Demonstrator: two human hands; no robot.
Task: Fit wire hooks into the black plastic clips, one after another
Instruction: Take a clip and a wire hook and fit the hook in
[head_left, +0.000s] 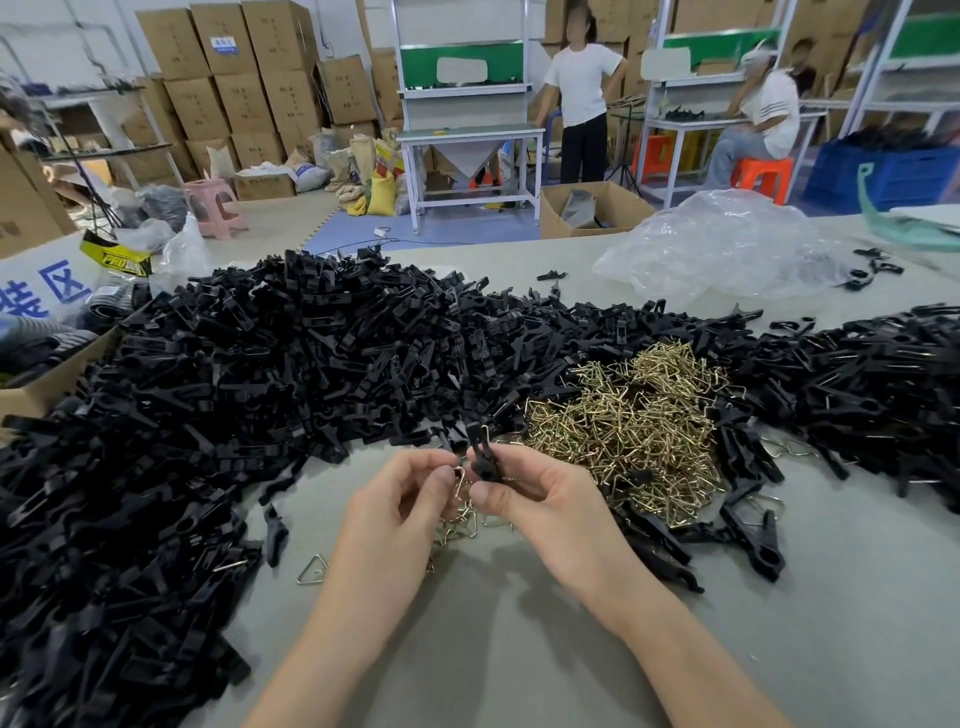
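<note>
My right hand (540, 499) grips a black plastic clip (480, 454), held upright just above the table. My left hand (400, 499) pinches a wire hook (460, 480) right beside the clip's lower end, and the two hands almost touch. A few more wire hooks (460, 519) lie under and between my hands. A heap of brass-coloured wire hooks (634, 431) sits just right of my hands. A big pile of black clips (249, 374) covers the table's left and middle, and more black clips (872, 374) lie at the right.
A single wire hook (313, 569) lies on the grey table (519, 649) left of my forearm. A crumpled clear plastic bag (727, 244) lies at the back right. A cardboard box edge (47, 384) is at the left. Two people are at benches behind.
</note>
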